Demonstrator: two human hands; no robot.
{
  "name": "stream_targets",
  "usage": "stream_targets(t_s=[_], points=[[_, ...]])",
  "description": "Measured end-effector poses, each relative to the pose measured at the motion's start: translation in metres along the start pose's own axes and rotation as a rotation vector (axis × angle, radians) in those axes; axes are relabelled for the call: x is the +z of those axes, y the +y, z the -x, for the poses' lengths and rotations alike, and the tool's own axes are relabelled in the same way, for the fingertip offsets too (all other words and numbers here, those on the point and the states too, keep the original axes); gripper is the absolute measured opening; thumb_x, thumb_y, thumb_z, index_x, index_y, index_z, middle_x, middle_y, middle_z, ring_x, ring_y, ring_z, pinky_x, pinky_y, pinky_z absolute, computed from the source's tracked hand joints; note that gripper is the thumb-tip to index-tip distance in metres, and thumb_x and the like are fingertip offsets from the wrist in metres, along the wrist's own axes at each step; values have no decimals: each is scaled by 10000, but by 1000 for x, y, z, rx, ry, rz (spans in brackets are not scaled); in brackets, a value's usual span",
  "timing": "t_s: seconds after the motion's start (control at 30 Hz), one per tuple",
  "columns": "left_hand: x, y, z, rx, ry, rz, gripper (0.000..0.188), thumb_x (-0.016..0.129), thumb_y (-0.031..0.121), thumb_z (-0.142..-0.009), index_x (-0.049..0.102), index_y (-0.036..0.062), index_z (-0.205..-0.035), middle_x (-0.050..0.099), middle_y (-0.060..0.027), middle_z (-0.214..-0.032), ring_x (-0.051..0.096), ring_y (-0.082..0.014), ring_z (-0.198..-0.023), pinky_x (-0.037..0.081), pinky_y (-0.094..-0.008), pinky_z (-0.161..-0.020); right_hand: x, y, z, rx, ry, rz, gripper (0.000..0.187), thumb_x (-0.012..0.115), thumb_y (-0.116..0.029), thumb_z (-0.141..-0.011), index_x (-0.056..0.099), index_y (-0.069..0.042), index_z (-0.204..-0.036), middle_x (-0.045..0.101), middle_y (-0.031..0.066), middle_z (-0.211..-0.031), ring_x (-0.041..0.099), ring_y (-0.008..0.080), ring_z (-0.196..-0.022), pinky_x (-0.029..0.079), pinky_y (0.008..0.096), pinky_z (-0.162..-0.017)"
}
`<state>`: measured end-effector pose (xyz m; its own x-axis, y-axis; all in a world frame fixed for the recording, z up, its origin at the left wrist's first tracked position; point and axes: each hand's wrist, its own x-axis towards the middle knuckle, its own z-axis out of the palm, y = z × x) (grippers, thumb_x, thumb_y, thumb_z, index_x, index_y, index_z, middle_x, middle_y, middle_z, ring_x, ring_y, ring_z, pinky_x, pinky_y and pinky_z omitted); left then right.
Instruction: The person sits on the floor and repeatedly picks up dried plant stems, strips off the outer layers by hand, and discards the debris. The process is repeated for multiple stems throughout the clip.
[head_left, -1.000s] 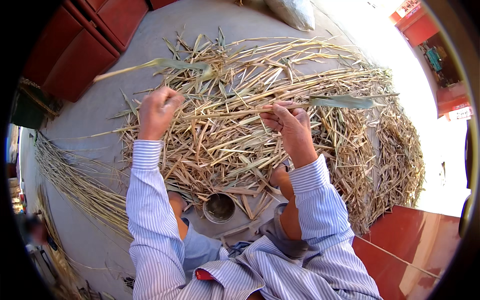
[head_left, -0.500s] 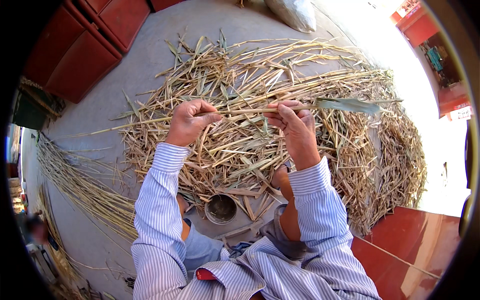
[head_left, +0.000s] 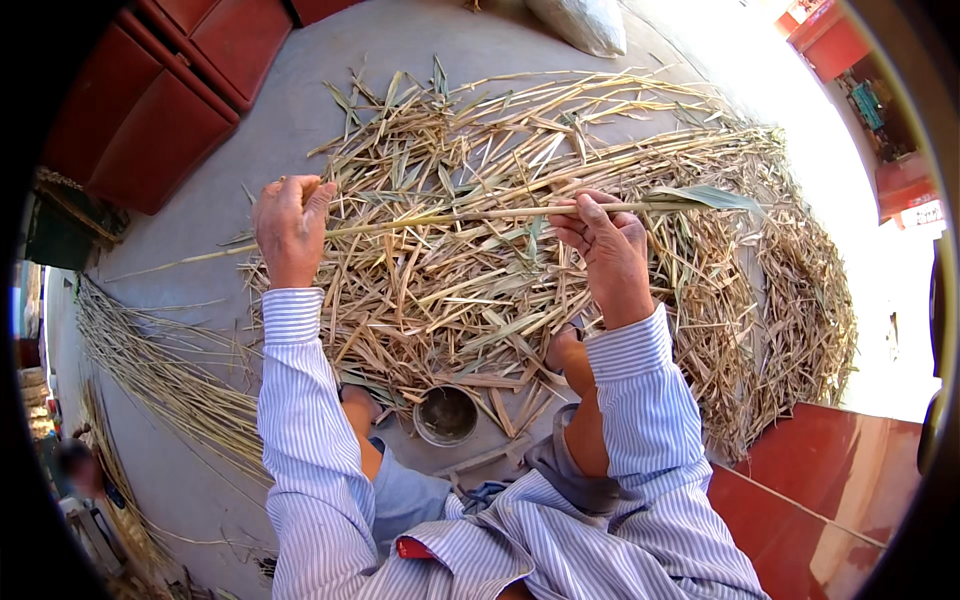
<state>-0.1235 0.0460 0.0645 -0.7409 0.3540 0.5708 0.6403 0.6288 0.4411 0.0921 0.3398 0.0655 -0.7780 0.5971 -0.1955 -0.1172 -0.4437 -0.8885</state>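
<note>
My right grip (head_left: 607,250), thumb and fingers pinched on a long pale stalk (head_left: 450,215), holds it over the middle of the leaf heap (head_left: 470,290), a green leaf (head_left: 718,197) at the stalk's end pointing toward the heap's right side. My left grip (head_left: 290,232) is curled above the heap's left edge, where it overlaps the stalk; whether its fingers close on anything I cannot tell. A round bowl (head_left: 446,440) sits on the floor (head_left: 260,125) at the heap's near edge, and a bundle of thin stalks (head_left: 175,378) lies to the heap's left.
</note>
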Motion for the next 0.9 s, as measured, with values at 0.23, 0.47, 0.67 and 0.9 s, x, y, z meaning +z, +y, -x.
stream_targets(t_s=[0.23, 0.47, 0.67, 0.9], points=[[24, 75, 10, 337, -186, 215, 303, 745, 334, -794, 697, 58, -910, 691, -97, -937, 622, -271, -929, 456, -374, -829, 14, 7, -2, -11, -7, -32, 239, 625, -183, -949, 591, 20, -1073, 700, 140, -949, 713, 201, -818, 594, 247, -671], [36, 91, 13, 321, -144, 270, 129, 788, 190, -717, 706, 97, -751, 655, -13, -704, 575, -197, -679, 400, -361, -669, 28, 12, 1, 41, -107, -117, 246, 635, -132, -937, 598, 16, -1130, 684, 114, -1011, 690, 186, -892, 585, 253, -729], [20, 57, 4, 164, -283, 295, 127, 784, 161, -748, 701, 66, -760, 662, -38, -714, 564, -192, -649, 420, -349, -666, 6, 0, -5, 7, -44, -197, 199, 633, -88, -930, 587, 13, -1095, 677, 105, -1007, 686, 182, -893, 576, 246, -731], [6, 47, 0, -111, -450, 524, 170, 793, 136, -774, 669, 23, -804, 642, -48, -701, 574, -130, -641, 435, -258, -593, 12, -3, -5, -18, -173, -200, 237, 664, -129, -916, 621, -24, -1124, 690, 100, -1061, 685, 207, -925, 567, 281, -766]])
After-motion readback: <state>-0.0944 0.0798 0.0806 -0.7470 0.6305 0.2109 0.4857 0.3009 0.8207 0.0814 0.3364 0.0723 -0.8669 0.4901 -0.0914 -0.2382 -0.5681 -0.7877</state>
